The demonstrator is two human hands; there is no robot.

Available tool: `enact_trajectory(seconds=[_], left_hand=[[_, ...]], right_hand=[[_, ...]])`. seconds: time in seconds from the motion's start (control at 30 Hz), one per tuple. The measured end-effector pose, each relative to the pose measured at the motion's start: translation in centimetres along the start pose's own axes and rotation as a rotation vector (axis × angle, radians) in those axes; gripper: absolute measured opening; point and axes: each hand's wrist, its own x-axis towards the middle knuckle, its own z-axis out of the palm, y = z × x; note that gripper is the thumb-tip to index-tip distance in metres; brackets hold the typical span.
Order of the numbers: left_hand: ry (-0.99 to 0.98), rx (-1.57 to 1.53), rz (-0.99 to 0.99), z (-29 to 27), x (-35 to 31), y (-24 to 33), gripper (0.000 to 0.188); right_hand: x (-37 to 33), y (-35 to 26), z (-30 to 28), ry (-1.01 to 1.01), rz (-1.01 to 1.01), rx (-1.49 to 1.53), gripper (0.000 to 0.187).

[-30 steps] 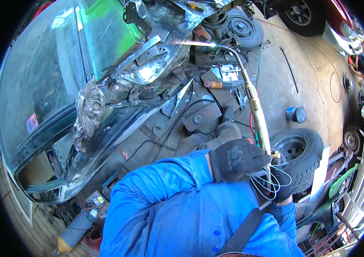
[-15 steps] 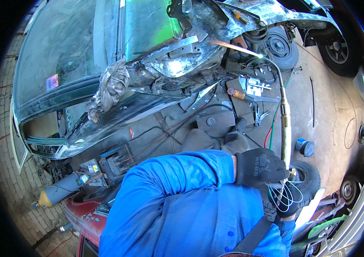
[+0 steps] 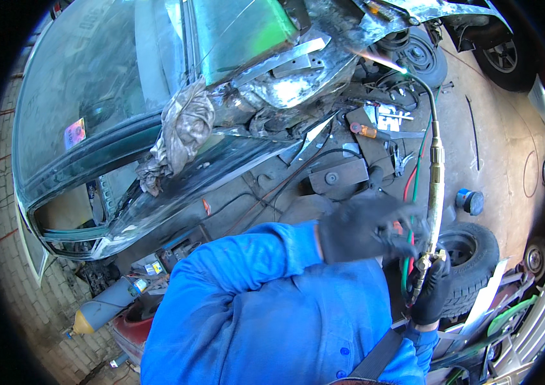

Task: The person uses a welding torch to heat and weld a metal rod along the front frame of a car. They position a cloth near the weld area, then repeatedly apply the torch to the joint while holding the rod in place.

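A lit brass gas torch [image 3: 435, 186] points up and away, its bent neck ending in a bright flame near the car's bare metal corner [image 3: 298, 86]. My gloved right hand [image 3: 432, 296] is closed around the torch's lower end, just by the valve knobs. Red and green hoses [image 3: 407, 266] run beside it. To the left of the valves is my gloved left hand [image 3: 356, 231], in front of my blue jacket. Motion smears its fingers, so whether they hold anything cannot be told.
A grey rag [image 3: 186, 128] hangs over the car's edge. Tools, including an orange-handled one [image 3: 363, 130], lie on the floor beyond my hands. A loose tyre [image 3: 471, 256] is at the right, near a blue round can [image 3: 469, 201]. A gas cylinder [image 3: 107, 301] lies lower left.
My left hand has come off the torch's valve area and moved left. The thin wire loops seen there earlier no longer show clearly. The torch stays lit in my right hand.
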Motion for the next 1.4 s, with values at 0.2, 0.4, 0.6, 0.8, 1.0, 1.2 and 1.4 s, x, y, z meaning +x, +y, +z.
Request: enact_trajectory(seconds=[0.2,0.4,0.6,0.8,1.0,1.2,1.4], left_hand=[[0.351,-0.563,-0.681,-7.5,-7.6,2.8,0.067],[0.417,-0.604,-0.719,-8.3,-12.2,3.5,0.072],[0.136,-0.289,-0.794,-9.6,-13.5,4.1,0.058],[0.133,0.965,-0.116,-12.1,-10.2,3.6,0.041],[0.422,0.620,-0.430,-12.2,-6.0,4.1,0.018],[0.797,0.010,-0.320,-9.4,0.0,3.8,0.020],[0.955,-0.012,-0.167,-8.3,5.8,0.4,0.038]], right_hand=[[-0.4,0.1,3.5,0.014,-0.077,-0.027,0.051],[-0.8,0.1,3.9,0.035,-0.037,0.017,0.048],[-1.0,0.0,3.8,0.146,-0.123,0.021,0.044],[-0.6,-1.0,2.2,0.155,-0.193,0.088,0.046],[-0.4,-3.5,-0.4,0.088,-0.254,0.143,0.049],[1.2,-5.8,-3.4,0.096,-0.308,0.028,0.049],[3.7,-7.1,-6.9,0.024,-0.268,0.027,0.048]])
